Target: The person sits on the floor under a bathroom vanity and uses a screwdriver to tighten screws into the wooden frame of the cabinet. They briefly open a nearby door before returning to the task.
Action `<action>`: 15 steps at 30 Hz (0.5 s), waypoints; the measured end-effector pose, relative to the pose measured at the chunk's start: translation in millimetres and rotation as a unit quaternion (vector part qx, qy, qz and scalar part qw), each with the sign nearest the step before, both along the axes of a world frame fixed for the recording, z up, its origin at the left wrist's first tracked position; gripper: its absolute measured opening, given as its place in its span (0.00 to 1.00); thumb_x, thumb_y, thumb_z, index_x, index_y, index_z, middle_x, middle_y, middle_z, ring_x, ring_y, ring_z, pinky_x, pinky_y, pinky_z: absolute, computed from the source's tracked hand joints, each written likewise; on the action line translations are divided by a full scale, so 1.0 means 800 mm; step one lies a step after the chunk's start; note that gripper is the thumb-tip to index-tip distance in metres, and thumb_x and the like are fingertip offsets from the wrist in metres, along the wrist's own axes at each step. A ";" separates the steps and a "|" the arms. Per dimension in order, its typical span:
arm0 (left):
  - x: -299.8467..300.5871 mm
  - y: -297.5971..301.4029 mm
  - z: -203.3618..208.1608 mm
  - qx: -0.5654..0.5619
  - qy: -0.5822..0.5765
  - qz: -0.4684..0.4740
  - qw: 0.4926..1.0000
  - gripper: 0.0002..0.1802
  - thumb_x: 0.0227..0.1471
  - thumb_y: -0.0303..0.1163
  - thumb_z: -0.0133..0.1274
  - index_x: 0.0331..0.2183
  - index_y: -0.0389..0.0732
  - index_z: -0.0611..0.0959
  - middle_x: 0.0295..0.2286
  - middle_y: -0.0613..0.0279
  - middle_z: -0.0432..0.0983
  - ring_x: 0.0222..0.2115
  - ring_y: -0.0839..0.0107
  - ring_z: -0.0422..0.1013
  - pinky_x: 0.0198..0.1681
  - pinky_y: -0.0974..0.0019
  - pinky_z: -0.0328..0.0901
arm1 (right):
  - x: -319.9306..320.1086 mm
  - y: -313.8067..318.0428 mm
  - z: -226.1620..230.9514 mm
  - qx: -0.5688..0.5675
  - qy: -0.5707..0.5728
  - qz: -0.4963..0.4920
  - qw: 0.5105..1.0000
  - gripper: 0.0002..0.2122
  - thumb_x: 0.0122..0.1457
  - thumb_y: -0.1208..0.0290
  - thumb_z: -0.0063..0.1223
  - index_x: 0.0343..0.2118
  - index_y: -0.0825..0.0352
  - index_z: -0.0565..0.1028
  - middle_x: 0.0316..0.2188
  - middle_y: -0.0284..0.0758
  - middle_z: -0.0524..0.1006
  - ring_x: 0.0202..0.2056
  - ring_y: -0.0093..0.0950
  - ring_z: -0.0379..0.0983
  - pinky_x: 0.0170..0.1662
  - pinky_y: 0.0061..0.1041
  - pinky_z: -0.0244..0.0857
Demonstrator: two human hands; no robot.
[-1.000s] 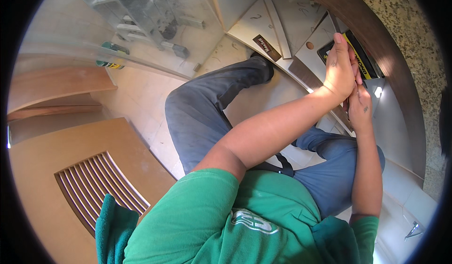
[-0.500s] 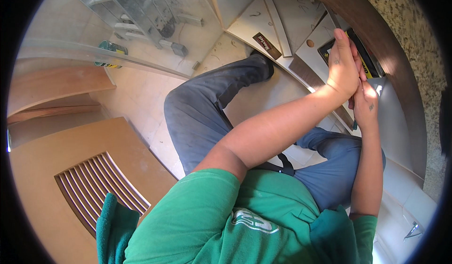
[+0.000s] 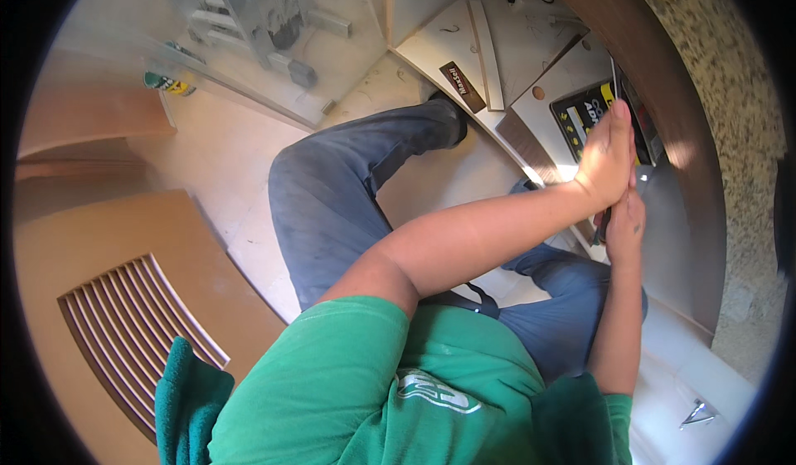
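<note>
My left hand point(image 3: 607, 160) and my right hand point(image 3: 626, 226) are pressed close together at the right, beside a brown curved panel edge point(image 3: 696, 133). Below the right palm shows a dark and red handle point(image 3: 602, 226) of a hand tool, gripped by the right hand; its kind cannot be made out. The left hand is closed, thumb pointing up and away from me; its fingers are mostly hidden. Just beyond the thumb is a thin grey strip point(image 3: 616, 75), which may or may not belong to the tool. A black and yellow can point(image 3: 572, 125) lies beside the left hand.
A pale board point(image 3: 531, 121) with a round hole and a white strip point(image 3: 487, 54) lie ahead. A slatted wooden door point(image 3: 199, 224) leans at the left. Behind a glass panel stands a metal ladder point(image 3: 249, 25), near a green can point(image 3: 170, 82). Speckled stone point(image 3: 738, 133) edges the right.
Both hands have shifted slightly toward me, still together. More of the black and yellow can shows, and the dark and red handle has come into sight. The whole view has moved a little.
</note>
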State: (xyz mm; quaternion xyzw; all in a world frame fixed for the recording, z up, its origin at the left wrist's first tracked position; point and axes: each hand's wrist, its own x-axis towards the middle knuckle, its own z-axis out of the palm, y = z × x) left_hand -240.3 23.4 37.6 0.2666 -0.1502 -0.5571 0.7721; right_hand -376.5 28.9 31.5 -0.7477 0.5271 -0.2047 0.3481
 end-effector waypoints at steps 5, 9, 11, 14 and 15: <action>0.009 -0.002 0.002 -0.013 0.029 -0.015 0.999 0.38 0.60 0.72 0.27 0.27 0.43 0.63 0.15 0.66 0.57 0.13 0.74 0.59 0.17 0.68 0.58 | 0.013 -0.005 0.009 0.066 -0.041 -0.005 0.997 0.24 0.72 0.48 0.37 0.29 0.66 0.71 0.17 0.30 0.70 0.19 0.18 0.66 0.23 0.20 0.58; 0.004 0.004 0.007 -0.035 0.048 -0.001 0.998 0.37 0.60 0.71 0.29 0.27 0.43 0.65 0.16 0.67 0.59 0.13 0.75 0.60 0.16 0.70 0.58 | 0.011 0.001 0.030 0.027 -0.003 0.008 1.000 0.24 0.71 0.48 0.36 0.29 0.66 0.71 0.17 0.30 0.70 0.18 0.18 0.65 0.23 0.20 0.58; 0.001 0.005 0.007 -0.057 0.046 0.015 0.997 0.37 0.61 0.70 0.30 0.27 0.42 0.66 0.15 0.67 0.60 0.12 0.75 0.61 0.16 0.70 0.59 | 0.003 0.000 0.040 0.040 0.010 0.013 0.999 0.24 0.71 0.47 0.36 0.29 0.66 0.71 0.18 0.29 0.70 0.19 0.18 0.65 0.23 0.20 0.58; 0.007 0.008 0.007 -0.073 -0.001 -0.020 0.997 0.39 0.61 0.71 0.24 0.29 0.40 0.65 0.16 0.65 0.62 0.16 0.73 0.65 0.20 0.69 0.63 | -0.002 0.002 0.043 0.058 -0.035 0.012 0.998 0.22 0.72 0.52 0.38 0.30 0.66 0.71 0.19 0.28 0.70 0.20 0.16 0.64 0.24 0.18 0.58; 0.016 0.006 0.004 -0.080 -0.022 -0.003 0.997 0.39 0.61 0.70 0.23 0.30 0.40 0.66 0.17 0.64 0.63 0.16 0.73 0.66 0.21 0.69 0.64 | 0.003 -0.001 0.043 0.054 -0.027 0.019 0.998 0.22 0.72 0.51 0.38 0.30 0.66 0.71 0.19 0.28 0.70 0.20 0.16 0.64 0.24 0.18 0.58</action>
